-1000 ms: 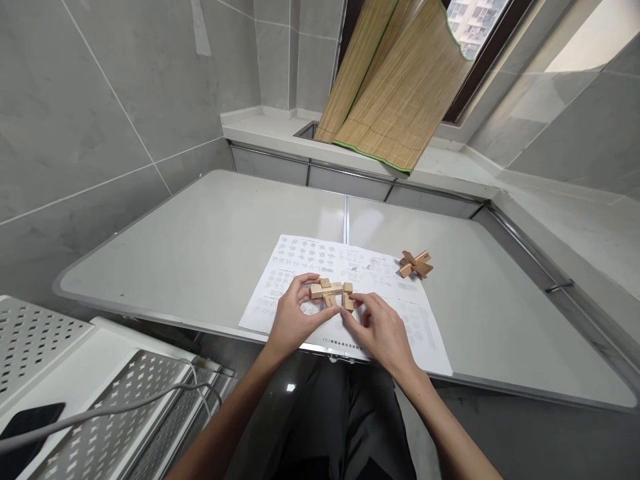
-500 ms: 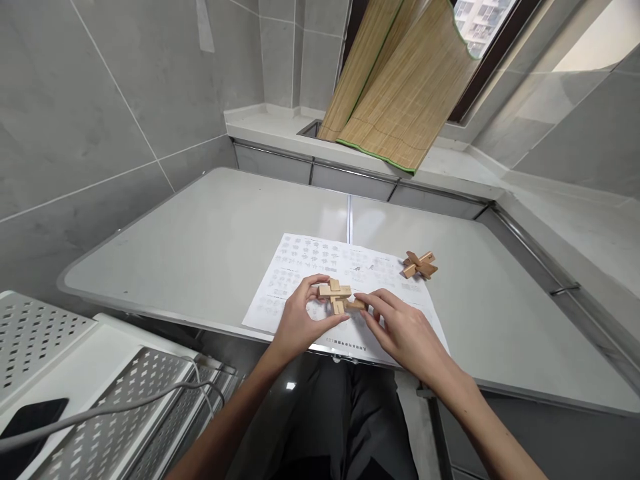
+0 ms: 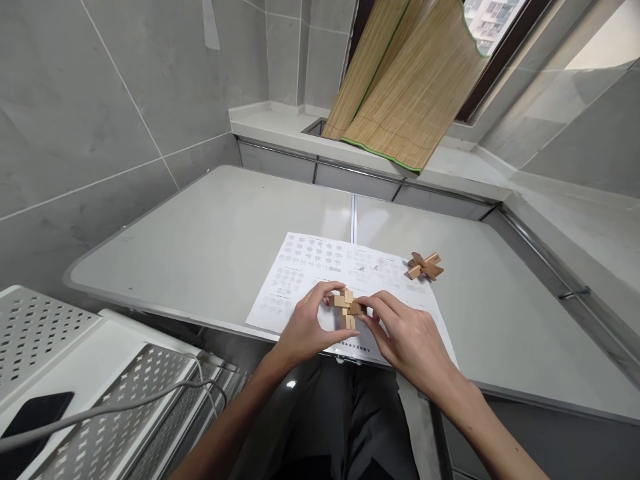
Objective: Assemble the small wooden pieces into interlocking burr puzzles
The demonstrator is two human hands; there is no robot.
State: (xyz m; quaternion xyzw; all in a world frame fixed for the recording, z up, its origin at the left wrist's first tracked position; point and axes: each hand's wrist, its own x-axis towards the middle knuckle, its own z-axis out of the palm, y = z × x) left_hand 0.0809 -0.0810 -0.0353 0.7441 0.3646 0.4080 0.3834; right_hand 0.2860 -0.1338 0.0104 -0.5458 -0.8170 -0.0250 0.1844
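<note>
A light wooden burr puzzle (image 3: 345,304) made of interlocking notched bars is held just above a printed sheet (image 3: 273,300). My left hand (image 3: 309,320) grips it from the left, thumb beneath the lower bar and fingers at the upper end. From the right, my right hand (image 3: 400,327) pinches a darker wooden bar (image 3: 357,309) that sits against the puzzle's right side. How far this bar reaches inside is hidden. A second, browner wooden burr puzzle (image 3: 425,266), star-shaped, lies at the sheet's right edge.
The pale folding table (image 3: 200,240) has a seam down its middle. A white perforated rack (image 3: 45,333) stands at the lower left, with a dark phone (image 3: 35,427) and a grey cable (image 3: 135,402) on it. A bamboo mat (image 3: 405,87) hangs over the ledge behind.
The light puzzle has turned in my left hand and shifted slightly right. The bar in my right hand now sits closer in against the puzzle. The view has shifted a little.
</note>
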